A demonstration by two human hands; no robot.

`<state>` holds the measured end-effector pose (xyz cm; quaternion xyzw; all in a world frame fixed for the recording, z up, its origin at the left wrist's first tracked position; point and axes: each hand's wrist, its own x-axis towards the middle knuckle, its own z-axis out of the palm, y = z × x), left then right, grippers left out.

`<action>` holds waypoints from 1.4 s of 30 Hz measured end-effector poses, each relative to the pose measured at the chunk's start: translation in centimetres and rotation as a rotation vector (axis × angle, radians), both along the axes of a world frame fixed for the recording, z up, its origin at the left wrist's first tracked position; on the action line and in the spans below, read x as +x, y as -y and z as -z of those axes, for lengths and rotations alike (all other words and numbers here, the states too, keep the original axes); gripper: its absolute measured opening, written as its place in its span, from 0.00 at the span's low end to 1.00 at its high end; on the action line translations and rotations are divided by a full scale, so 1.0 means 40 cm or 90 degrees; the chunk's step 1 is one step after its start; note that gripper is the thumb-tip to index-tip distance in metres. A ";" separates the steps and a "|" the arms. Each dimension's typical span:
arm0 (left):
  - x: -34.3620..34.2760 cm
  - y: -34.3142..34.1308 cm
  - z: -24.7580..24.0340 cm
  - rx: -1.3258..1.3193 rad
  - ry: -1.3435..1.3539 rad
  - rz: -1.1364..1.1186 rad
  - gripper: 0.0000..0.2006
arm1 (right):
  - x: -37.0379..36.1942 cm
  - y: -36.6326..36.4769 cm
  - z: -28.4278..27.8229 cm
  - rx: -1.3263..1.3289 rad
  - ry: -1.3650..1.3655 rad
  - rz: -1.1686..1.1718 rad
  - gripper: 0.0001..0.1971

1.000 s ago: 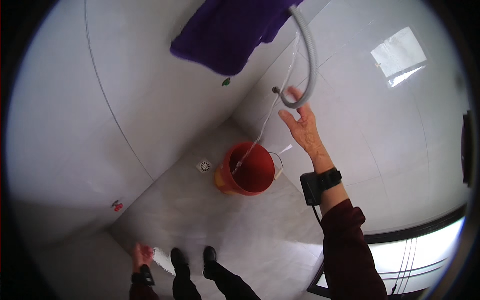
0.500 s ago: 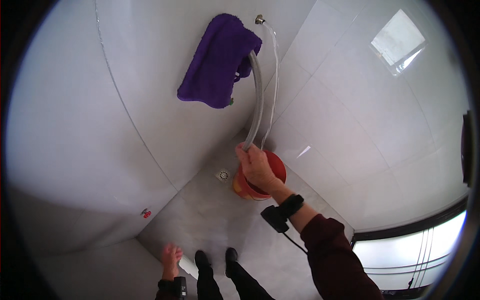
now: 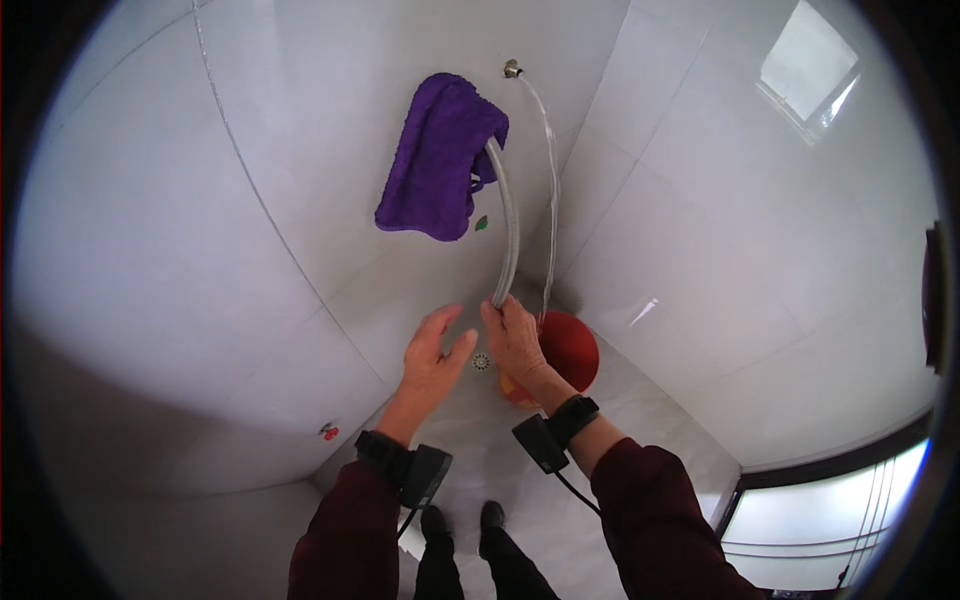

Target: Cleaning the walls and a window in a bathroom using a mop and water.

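A long grey pole (image 3: 511, 220) is gripped near its lower end by my right hand (image 3: 515, 342). At its far end, a fluffy purple cloth (image 3: 437, 160) rests flat against the tiled wall, so the whole looks like a mop. My left hand (image 3: 433, 362) is raised just left of the right one, fingers apart and holding nothing. From a metal wall tap (image 3: 512, 69), a clear stream of water or thin hose (image 3: 553, 200) drops to a red bucket (image 3: 577, 350) on the floor, partly hidden behind my right hand and wrist.
A round floor drain (image 3: 481, 362) lies left of the bucket. Low on the left wall sits a small red-handled valve (image 3: 329, 432). A small green leaf-shaped mark (image 3: 481, 223) shows beside the cloth. At the lower right is a dark-framed window (image 3: 820, 510). My feet stand on grey floor.
My left hand has come up from low at the left to beside the right hand. The purple cloth appears slightly lower in view, as does the whole wall. The right hand keeps its grip.
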<state>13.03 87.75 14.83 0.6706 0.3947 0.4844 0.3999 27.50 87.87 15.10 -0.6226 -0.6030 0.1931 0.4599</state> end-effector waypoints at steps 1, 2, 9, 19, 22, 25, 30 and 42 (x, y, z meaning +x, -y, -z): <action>0.008 -0.012 -0.004 0.013 0.025 -0.005 0.16 | -0.005 -0.001 0.005 -0.012 -0.029 -0.006 0.10; 0.008 -0.022 -0.002 0.013 0.015 -0.009 0.16 | -0.012 -0.002 0.010 -0.024 -0.058 -0.013 0.12; -0.078 0.019 0.113 -0.409 0.042 -0.287 0.13 | -0.084 0.002 -0.019 -0.206 -0.438 -0.099 0.15; -0.196 0.049 -0.074 -0.394 0.720 -0.096 0.13 | -0.169 -0.002 -0.116 -0.286 -0.824 -0.164 0.18; -0.201 0.042 -0.222 -0.212 0.521 -0.133 0.13 | -0.183 -0.037 -0.152 -0.305 -0.960 -0.226 0.17; -0.182 0.003 -0.375 -0.052 0.290 -0.147 0.14 | -0.196 -0.060 -0.210 -0.320 -1.124 -0.266 0.16; -0.110 -0.121 -0.580 0.106 0.038 -0.125 0.15 | -0.267 -0.133 -0.286 -0.220 -1.448 -0.429 0.19; -0.066 -0.336 -0.527 0.186 -0.449 -0.271 0.11 | -0.198 -0.199 -0.251 -0.311 -1.185 -0.232 0.14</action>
